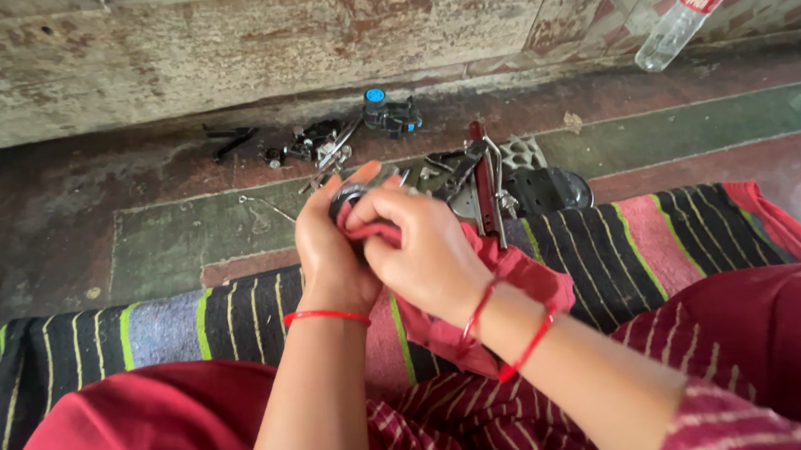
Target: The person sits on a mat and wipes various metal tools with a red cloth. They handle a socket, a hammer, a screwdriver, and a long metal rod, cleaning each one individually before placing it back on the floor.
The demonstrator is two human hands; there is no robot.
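Over the striped mat (630,249), both hands grip a red cloth (513,278) (round metal part (348,198) inside).

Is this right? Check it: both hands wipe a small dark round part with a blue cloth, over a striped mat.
Not quite. The cloth is red, not blue, as the head view shows. The rest holds: left hand and right hand work it around the small dark round part over the striped mat.

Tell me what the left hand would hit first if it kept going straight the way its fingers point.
Probably the cluster of small dark metal parts on the floor ahead. The left hand points up-frame, away from the body, holding a round metal part with the red cloth. Depth is uncertain.
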